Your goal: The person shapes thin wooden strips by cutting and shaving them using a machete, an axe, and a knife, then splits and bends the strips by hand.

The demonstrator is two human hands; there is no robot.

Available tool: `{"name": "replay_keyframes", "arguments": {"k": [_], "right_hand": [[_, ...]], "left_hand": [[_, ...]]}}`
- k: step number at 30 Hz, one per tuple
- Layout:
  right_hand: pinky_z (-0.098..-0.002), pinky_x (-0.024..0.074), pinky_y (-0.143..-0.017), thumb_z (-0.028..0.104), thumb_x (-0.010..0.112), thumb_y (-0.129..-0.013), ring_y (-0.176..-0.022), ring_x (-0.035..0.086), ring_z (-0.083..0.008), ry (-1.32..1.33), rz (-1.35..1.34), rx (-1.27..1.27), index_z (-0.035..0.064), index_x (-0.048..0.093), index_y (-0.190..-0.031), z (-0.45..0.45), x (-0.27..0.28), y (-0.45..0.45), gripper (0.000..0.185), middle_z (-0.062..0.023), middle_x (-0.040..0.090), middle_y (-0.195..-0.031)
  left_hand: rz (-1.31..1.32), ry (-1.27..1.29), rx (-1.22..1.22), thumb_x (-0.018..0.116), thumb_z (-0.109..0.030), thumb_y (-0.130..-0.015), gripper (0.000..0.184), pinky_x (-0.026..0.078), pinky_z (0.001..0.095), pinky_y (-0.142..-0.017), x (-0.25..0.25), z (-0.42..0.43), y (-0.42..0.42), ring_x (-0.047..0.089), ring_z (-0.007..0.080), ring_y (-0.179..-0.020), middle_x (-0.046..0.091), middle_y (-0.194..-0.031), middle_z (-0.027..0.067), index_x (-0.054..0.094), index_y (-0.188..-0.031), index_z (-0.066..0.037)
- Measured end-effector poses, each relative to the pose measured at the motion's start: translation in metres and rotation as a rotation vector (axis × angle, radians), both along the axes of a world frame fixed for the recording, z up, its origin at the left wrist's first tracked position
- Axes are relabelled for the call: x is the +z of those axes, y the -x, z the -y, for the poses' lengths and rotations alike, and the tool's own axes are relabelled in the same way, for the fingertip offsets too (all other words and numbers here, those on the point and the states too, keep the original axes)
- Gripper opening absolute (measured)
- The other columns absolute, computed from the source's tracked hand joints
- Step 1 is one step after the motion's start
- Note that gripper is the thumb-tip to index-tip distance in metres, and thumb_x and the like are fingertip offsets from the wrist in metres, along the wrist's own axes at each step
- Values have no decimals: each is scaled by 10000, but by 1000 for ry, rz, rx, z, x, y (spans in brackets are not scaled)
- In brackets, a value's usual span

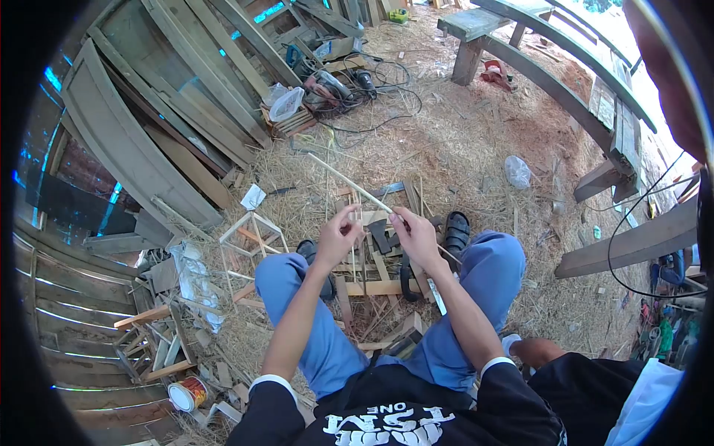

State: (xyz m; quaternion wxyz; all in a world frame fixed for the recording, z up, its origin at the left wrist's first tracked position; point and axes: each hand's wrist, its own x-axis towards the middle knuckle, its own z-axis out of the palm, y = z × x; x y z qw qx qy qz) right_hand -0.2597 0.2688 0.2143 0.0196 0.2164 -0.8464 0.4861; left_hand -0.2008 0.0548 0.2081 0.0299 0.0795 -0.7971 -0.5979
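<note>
A thin pale wooden stick runs slantwise across the middle of the view. My right hand is closed around its lower part, and the end reaches past the hand toward my knee. To the left, my left hand has thumb and fingers curled together beside the stick; whether anything is pinched there is too small to make out. Between and below the hands lies a dark hatchet-like tool. Under it, several wooden strips and a light wooden crosspiece lie on the ground between my feet.
A small wooden frame stands left of my knee. Power tools with cables lie ahead near leaning boards. A curved wooden bench is at the right. Another person's leg is close on my right. Shavings cover the ground.
</note>
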Motion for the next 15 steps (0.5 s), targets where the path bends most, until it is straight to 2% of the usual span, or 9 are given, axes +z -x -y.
{"name": "replay_keyframes", "arguments": {"k": [2,3,7,12,15], "right_hand": [[-415,512,-629,274,594,-1008,-680,666,-328,32,3,1,54,680,-1149,5,0,-2,275,-187,690,-834],[-410,509,-627,265,598,-1006,-676,662,-322,54,-2,0,51,679,-1148,6,0,-1,269,-188,689,-841],[-378,491,-620,221,613,-1001,-656,636,-287,123,19,-11,37,677,-1147,7,4,-6,244,-183,680,-851],[-342,474,-620,205,605,-1016,-648,607,-190,212,87,5,8,639,-1171,8,-4,-4,253,-145,670,-813],[-326,472,-606,199,594,-1025,-646,605,-150,292,111,26,-2,611,-1183,11,-14,0,256,-107,680,-779]], "left_hand": [[-6,-115,-4,629,-147,-979,416,487,248,-572,3,-10,2,604,63,-594,716,-759,62,555,-1378,-56],[-37,-103,-17,638,-138,-976,415,477,243,-541,3,-14,2,598,55,-566,712,-743,70,560,-1376,-62],[-20,-92,-41,627,-131,-982,395,483,244,-550,2,-21,-3,606,61,-589,717,-764,67,571,-1366,-59],[-40,-93,20,617,-141,-990,378,495,242,-592,2,-19,-3,622,64,-649,723,-809,55,580,-1356,-55],[-38,3,45,627,-149,-986,362,518,254,-616,-4,-17,-1,657,91,-654,741,-796,87,605,-1331,-38]]}}
